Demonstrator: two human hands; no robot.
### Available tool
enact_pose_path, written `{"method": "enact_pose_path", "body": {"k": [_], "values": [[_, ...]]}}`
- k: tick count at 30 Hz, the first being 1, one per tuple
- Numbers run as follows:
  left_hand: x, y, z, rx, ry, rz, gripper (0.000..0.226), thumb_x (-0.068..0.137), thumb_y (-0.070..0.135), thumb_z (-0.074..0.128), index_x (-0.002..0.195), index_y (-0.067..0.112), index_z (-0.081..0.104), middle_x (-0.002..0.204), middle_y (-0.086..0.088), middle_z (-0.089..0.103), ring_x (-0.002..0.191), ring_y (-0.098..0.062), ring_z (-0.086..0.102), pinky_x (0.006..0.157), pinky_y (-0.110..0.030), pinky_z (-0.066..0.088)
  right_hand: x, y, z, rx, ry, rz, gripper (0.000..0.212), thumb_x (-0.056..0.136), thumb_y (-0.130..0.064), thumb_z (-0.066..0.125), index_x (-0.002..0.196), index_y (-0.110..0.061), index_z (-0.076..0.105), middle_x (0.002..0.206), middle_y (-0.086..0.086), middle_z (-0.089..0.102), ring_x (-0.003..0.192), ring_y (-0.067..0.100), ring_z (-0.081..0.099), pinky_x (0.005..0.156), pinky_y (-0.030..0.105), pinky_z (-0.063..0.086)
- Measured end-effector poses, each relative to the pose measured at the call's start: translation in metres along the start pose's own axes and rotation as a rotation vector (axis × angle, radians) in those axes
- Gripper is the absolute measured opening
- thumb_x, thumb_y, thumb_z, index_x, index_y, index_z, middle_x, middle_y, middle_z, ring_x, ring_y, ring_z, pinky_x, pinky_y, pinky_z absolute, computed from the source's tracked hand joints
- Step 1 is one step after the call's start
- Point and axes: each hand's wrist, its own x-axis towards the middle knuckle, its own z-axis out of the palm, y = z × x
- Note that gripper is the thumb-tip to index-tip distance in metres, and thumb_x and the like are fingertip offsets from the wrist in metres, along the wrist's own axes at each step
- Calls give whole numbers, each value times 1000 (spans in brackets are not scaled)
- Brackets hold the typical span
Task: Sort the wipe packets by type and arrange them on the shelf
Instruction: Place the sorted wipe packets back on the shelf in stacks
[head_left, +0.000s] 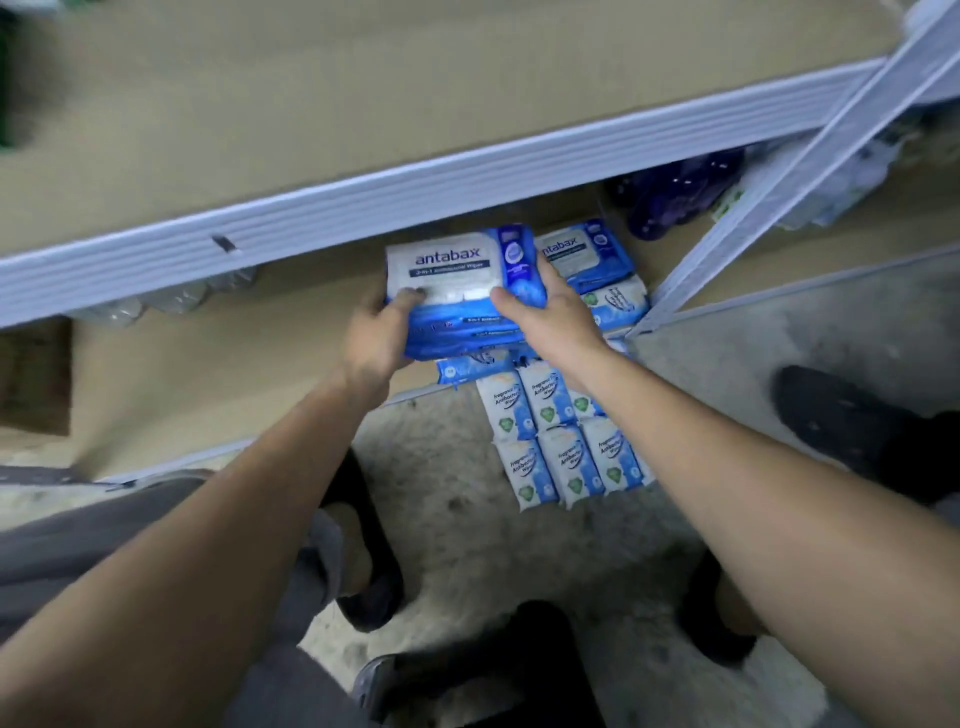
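Partway done, I'd judge. The lower shelf (182, 364) carries one big pack (576, 254) at its right end, lying on top of a white packet (618, 301) of the small kind, so the types look not yet fully separated there.

A stack (452, 280) of big blue-and-white packs is held over the shelf front, just left of that pack. Can't tell if it touches the board.

Left hand (379, 332) grips the stack's near-left corner, thumb on top, other fingers hidden beneath. Right hand (550, 317) grips the right end, thumb on the front edge, fingers curled round the side.

Still to shelve: small packets (550, 447) in two rows on the floor (571, 561), touching each other, plus a blue one half hidden under the stack.

Writing: big packs read "antabax", with a blurred strip below, roughly "3-in-1 ... Wipes". Small packets read "Fragrance ... Antibacterial Wipes" above a green shield badge. Purple bottles (675, 192) further back, labels unreadable.
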Motion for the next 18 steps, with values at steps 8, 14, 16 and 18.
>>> {"method": "enact_pose_path", "body": {"k": [8, 14, 16, 18], "values": [[-87, 13, 11, 28, -224, 59, 39, 97, 28, 61, 131, 49, 58, 101, 17, 75, 80, -4, 74, 58, -25, 57, -105, 11, -42, 138, 154, 22, 40, 86, -45, 71, 124, -44, 59, 103, -19, 73, 95, 6, 70, 89, 40, 58], [-155, 50, 14, 96, -386, 175, 27, 100, 35, 59, 121, 52, 59, 107, 16, 74, 83, -3, 73, 54, -18, 55, -168, -22, -94, 226, 196, -76, 29, 90, -34, 73, 115, -45, 64, 99, -21, 74, 92, 7, 72, 71, 31, 56], [-170, 60, 14, 94, -424, 210, 31, 100, 36, 59, 128, 50, 55, 109, 16, 74, 88, -6, 74, 61, -23, 58, -184, -33, -106, 244, 210, -120, 28, 90, -32, 72, 113, -47, 64, 100, -21, 74, 93, 7, 72, 79, 36, 58], [-181, 70, 15, 100, -440, 252, 40, 99, 40, 59, 137, 50, 49, 114, 17, 72, 94, -7, 73, 75, -32, 60, -196, -44, -114, 244, 224, -163, 30, 91, -30, 71, 115, -47, 64, 103, -20, 74, 95, 6, 71, 88, 43, 58]]}}
